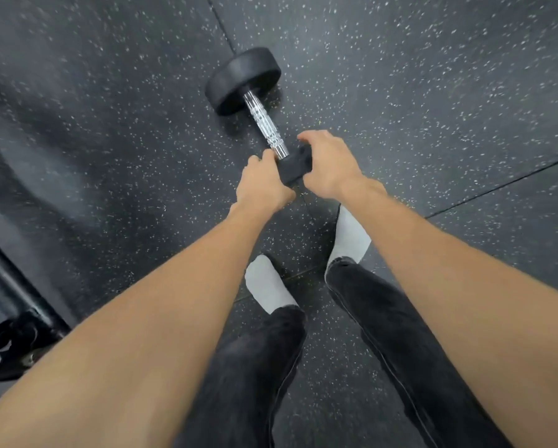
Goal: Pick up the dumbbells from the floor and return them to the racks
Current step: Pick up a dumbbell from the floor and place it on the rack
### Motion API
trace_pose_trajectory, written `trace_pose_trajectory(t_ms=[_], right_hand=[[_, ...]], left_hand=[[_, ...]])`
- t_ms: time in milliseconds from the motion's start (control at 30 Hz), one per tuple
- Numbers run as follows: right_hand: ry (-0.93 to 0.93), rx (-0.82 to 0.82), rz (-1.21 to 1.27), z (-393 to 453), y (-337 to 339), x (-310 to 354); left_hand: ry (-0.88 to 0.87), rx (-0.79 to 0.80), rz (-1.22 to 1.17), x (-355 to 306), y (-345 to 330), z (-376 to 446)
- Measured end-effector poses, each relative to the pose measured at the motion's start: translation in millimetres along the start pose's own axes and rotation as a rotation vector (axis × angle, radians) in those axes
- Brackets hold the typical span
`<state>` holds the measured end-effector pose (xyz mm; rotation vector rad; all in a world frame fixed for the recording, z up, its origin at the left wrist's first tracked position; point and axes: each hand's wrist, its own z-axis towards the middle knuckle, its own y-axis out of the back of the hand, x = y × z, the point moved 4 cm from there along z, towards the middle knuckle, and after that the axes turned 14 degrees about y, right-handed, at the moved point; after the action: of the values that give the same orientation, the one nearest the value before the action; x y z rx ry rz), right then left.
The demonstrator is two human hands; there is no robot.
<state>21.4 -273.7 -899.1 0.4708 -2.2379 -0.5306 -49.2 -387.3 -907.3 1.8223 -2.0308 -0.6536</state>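
A black dumbbell (264, 121) with a knurled chrome handle lies on the speckled rubber floor, pointing away from me. Its far head (242, 80) is in full view. Both hands grip the near head (296, 165), which is mostly hidden between them. My left hand (264, 185) holds its left side, fingers curled close to the handle's end. My right hand (331, 163) wraps over its right side and top. No rack for the dumbbell is clearly visible.
My two feet in light socks (352, 236) and dark trousers stand just behind the dumbbell. A black metal frame base with a bolted foot (15, 321) sits at the left edge. Speckled floor mats (432, 108) spread ahead and to the right.
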Motion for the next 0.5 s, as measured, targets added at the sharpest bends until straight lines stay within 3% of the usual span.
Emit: trace_pose_trajectory(t_ms=[133,233,500], right_hand=[[0.152,0.175,-0.395,35,-40,-31],[0.276,0.123,-0.547,59,-53,-47],[0.268,0.23,-0.386,72,-1,-2]], left_hand=[[-0.001,-0.01,0.115,-2,-40,44],[-0.038,-0.089,0.137,-2,-48,67],[-0.032,0.057,0.303,-14,22,61]])
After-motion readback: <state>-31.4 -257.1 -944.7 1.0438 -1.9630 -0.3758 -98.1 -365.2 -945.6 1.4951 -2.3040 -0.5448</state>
